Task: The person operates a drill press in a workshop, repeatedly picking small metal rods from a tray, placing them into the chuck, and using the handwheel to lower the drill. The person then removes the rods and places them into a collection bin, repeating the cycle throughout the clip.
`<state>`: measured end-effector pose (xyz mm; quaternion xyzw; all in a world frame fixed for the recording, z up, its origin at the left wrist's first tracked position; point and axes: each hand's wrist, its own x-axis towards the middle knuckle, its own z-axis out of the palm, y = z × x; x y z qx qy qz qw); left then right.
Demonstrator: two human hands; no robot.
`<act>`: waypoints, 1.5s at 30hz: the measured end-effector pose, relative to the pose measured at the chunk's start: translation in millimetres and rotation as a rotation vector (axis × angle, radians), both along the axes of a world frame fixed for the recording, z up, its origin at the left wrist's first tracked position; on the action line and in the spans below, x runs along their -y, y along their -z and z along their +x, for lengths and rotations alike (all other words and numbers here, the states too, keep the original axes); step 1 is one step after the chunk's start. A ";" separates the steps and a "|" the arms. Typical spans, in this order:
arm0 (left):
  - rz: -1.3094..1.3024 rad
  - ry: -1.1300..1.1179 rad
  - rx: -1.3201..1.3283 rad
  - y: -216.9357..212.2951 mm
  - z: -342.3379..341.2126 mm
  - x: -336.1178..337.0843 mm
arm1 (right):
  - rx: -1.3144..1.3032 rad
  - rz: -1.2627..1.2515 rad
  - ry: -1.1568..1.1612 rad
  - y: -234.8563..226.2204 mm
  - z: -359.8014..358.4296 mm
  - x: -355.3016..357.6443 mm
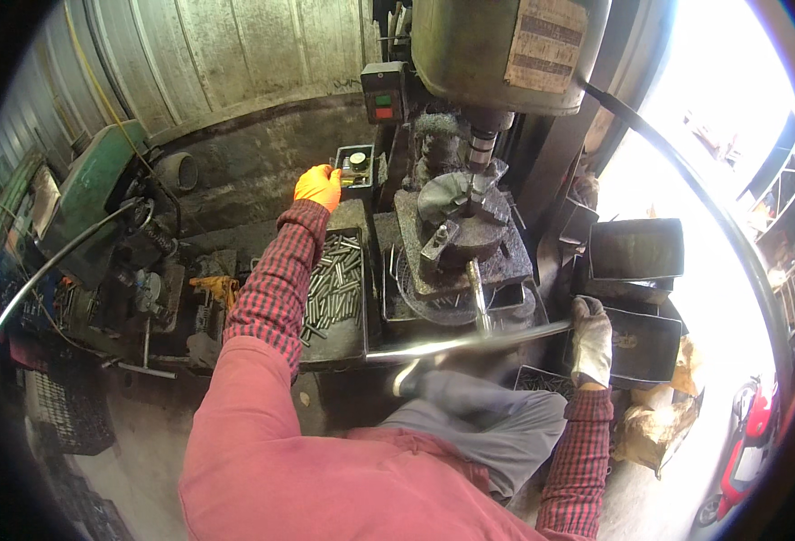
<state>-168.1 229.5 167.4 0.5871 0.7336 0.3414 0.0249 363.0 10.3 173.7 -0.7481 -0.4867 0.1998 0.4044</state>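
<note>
My left hand (pixel 318 187), in an orange glove, is at the near left edge of a small box (pixel 368 180) holding a round white-topped item and some small yellow pieces. Its fingers are drawn together; whatever they hold is hidden. My right hand (pixel 593 343), in a pale work glove, is closed round the right end of a long shiny metal bar (pixel 470 345). That bar slants across in front of a drill press. Beyond it stands the press's chuck-like vise (pixel 470 216), below the drill chuck (pixel 482 149).
Cut metal rods (pixel 334 284) fill a tray left of the press. A switch box (pixel 383 93) with green and red buttons hangs behind. Dark bins (pixel 636 250) stand at right, and a green machine (pixel 100 185) at far left. My bent leg (pixel 479 419) is below the bar.
</note>
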 end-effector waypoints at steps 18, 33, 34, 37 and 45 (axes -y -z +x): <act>0.154 0.406 0.770 5.2 10.2 80.8 | -0.067 0.003 -0.026 -10.9 -4.0 8.1; 0.194 0.477 0.945 17.9 61.0 -4.9 | 0.312 -0.041 -0.144 -0.3 5.7 5.6; 0.233 0.421 0.915 22.4 45.7 -11.2 | 0.239 -0.040 -0.156 -0.8 5.8 5.1; 0.424 0.207 0.758 35.3 4.7 -22.3 | 0.239 -0.030 -0.143 -4.4 3.5 5.1; 0.236 -0.083 0.304 56.4 -14.6 -35.3 | 0.027 0.013 -0.021 -3.5 -5.8 2.6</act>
